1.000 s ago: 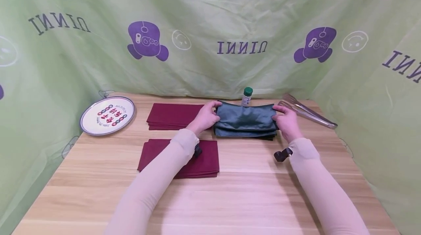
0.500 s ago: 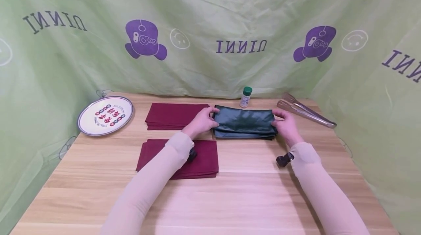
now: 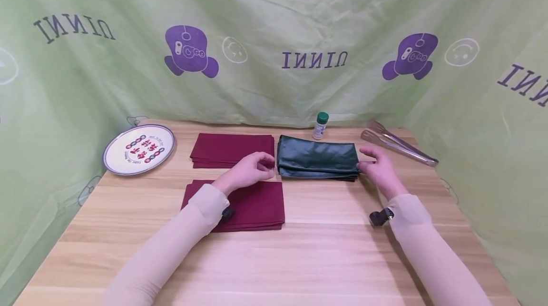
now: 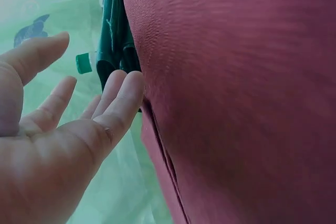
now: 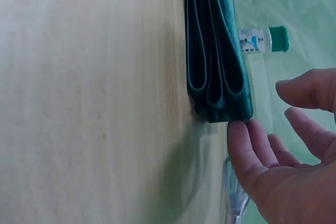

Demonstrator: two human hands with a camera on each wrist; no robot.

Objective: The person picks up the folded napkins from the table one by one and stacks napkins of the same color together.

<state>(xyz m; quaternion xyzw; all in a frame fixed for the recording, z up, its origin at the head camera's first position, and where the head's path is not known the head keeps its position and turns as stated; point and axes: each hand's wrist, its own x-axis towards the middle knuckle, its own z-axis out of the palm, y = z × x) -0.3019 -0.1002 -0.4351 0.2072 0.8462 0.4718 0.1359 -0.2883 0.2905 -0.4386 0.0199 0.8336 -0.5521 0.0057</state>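
Observation:
A dark green folded cloth (image 3: 318,157) lies flat on the table, its layered folds showing at the end in the right wrist view. My right hand (image 3: 380,169) is at its right end, fingers loosely extended and fingertips right at the fold, thumb apart. To the left, my left hand (image 3: 248,172) hovers near two maroon folded cloths with thumb and fingers spread and nothing held. One maroon cloth (image 3: 231,148) lies behind that hand, beside the green one. The other maroon cloth (image 3: 257,206) lies in front, partly hidden by the left hand and sleeve.
A white plate (image 3: 139,149) with red lettering and a blue rim sits at the back left. Behind the green cloth stands a small bottle (image 3: 320,126) with a green cap. Metal tongs (image 3: 398,146) lie at the back right. A green curtain (image 3: 274,92) hangs around the table.
The green cloth has come down flat onto the table. My left hand has let go and drawn back to the left; the right hand has loosened and moved slightly right.

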